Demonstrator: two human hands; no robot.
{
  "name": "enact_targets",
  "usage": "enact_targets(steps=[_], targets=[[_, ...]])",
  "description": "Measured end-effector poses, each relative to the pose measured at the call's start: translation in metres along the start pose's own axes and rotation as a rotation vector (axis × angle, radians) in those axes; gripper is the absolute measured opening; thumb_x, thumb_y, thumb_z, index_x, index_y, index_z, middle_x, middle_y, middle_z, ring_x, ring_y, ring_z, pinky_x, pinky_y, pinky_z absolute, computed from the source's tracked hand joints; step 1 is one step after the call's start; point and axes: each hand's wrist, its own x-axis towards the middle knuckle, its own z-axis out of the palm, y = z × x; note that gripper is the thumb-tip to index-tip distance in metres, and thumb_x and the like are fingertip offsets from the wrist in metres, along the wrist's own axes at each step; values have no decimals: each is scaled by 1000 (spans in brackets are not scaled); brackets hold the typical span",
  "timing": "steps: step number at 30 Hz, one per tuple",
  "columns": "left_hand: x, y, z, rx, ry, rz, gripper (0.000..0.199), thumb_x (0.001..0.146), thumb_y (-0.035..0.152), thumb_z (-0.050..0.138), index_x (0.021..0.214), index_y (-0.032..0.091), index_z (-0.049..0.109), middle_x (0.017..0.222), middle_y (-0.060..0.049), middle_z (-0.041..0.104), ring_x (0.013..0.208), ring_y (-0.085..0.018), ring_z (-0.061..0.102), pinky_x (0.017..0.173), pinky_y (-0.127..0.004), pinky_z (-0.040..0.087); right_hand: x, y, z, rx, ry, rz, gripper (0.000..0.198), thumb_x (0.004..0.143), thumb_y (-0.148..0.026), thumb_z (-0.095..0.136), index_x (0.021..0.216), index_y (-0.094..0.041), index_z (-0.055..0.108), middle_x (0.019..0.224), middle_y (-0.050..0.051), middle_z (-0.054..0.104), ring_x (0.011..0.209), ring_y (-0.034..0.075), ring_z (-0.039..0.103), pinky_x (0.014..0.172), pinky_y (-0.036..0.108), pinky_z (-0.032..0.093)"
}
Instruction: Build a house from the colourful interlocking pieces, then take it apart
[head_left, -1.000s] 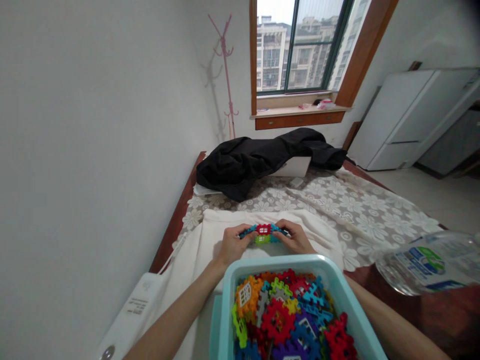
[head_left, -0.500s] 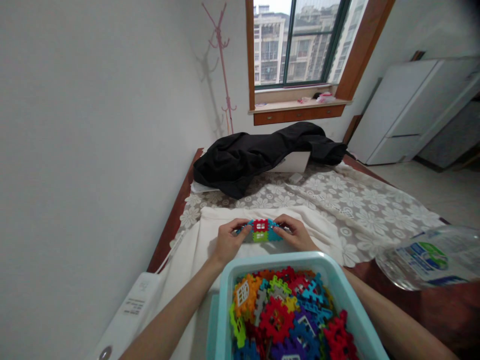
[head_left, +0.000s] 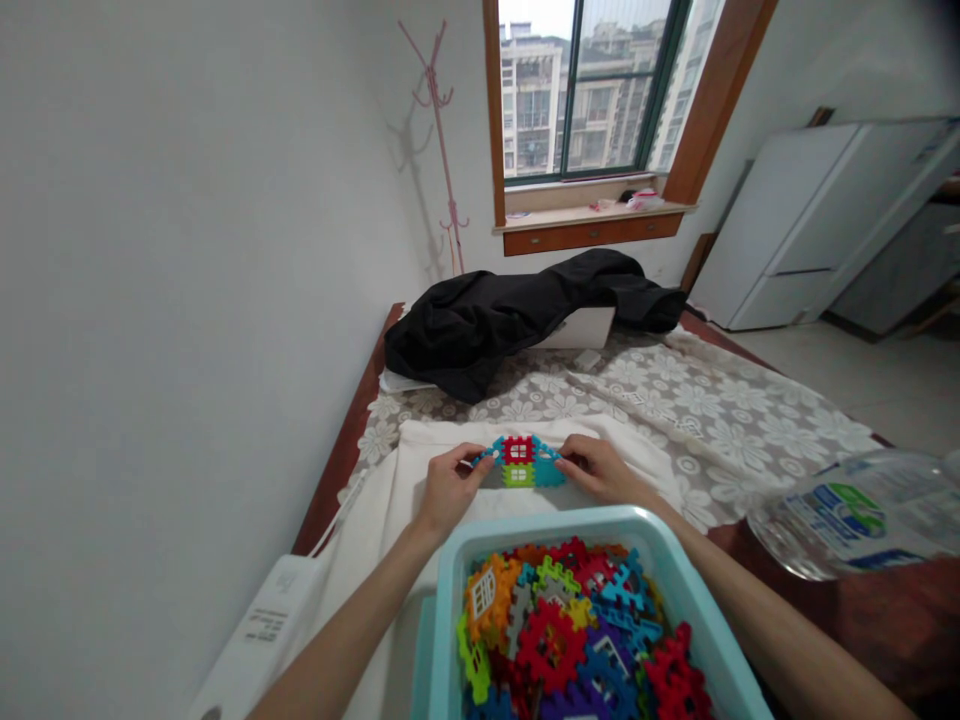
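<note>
Between my hands is a small panel of interlocking plastic building pieces (head_left: 518, 451). A red window square sits above a lime-green one, with blue pieces on both sides. My left hand (head_left: 450, 485) pinches the panel's blue left end between thumb and fingers. At the blue right edge, my right hand (head_left: 600, 468) has thumb and fingers closed on the panel. A white cloth (head_left: 412, 450) lies beneath them. Close in front of me stands a light-blue tub (head_left: 645, 520), heaped with loose notched pieces (head_left: 553, 643) in red, orange, blue, purple and green.
A clear plastic bottle (head_left: 855, 515) lies at the right. Black fabric (head_left: 480, 320) covers a white box (head_left: 581, 328) at the back of the flower-patterned tablecloth (head_left: 720, 400). A white power strip (head_left: 262, 630) is at left, and a pink coat rack (head_left: 444, 150) stands beyond.
My right hand's fingers have shifted slightly outward along the panel's right edge, so more of the blue pieces shows. The camera view has tilted a little.
</note>
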Motion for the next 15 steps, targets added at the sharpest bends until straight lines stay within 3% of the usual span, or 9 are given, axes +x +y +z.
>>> enact_targets(steps=[7, 15], targets=[[2, -8, -3, -43, -112, -46, 33, 87, 49, 74, 95, 17, 80, 87, -5, 79, 74, -19, 67, 67, -27, 49, 1, 9, -3, 25, -53, 54, 33, 102, -41, 55, 81, -19, 67, 71, 2, 63, 64, 16, 53, 61, 29, 38], [3, -12, -1, -142, -120, -100, 35, 84, 48, 77, 95, 16, 81, 86, -6, 80, 74, -20, 68, 66, -27, 48, 1, 9, -2, 52, -71, 60, 38, 103, -46, 53, 80, -19, 67, 72, 3, 64, 64, 17, 54, 61, 29, 39]])
